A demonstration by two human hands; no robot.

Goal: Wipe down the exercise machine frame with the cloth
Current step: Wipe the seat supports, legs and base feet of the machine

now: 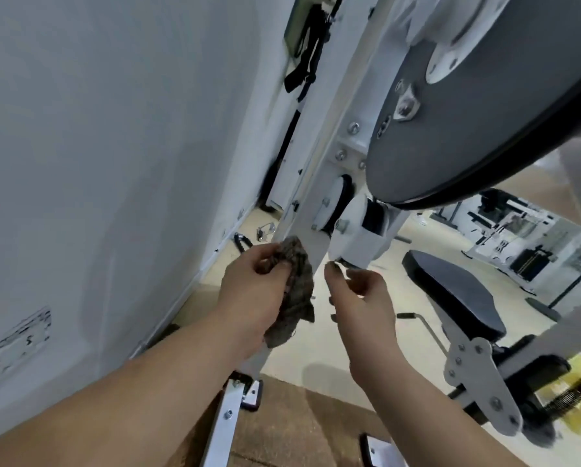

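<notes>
Nearest to us, a silver base rail (pixel 222 423) runs along the floor (pixel 302 419) between our 2 forearms. It meets the foot of the white frame post (pixel 316 183), which slants up and away.

Our left hand (pixel 248 294) grips the dark, crumpled cloth (pixel 294 298). Fingers and thumb curl round its upper bunch and press it to the left face of the post, while the loose end hangs below the palm. We judge that the bunching makes a firm pad for rubbing along the metal.

Our right hand (pixel 363 298) sits just right of the post with its fingers curled. The thumb and forefinger tips are up at the lower edge of the white pulley bracket (pixel 359 239), and we cannot tell whether they pinch anything there. It looks placed to steady the part while the left hand wipes.

Beyond, the big grey disc (pixel 467 129) overhangs the post, so the upper stretch will likely need reaching round it. Far right lies a black seat pad (pixel 450 291), and the white wall (pixel 114 163) closes the left.
</notes>
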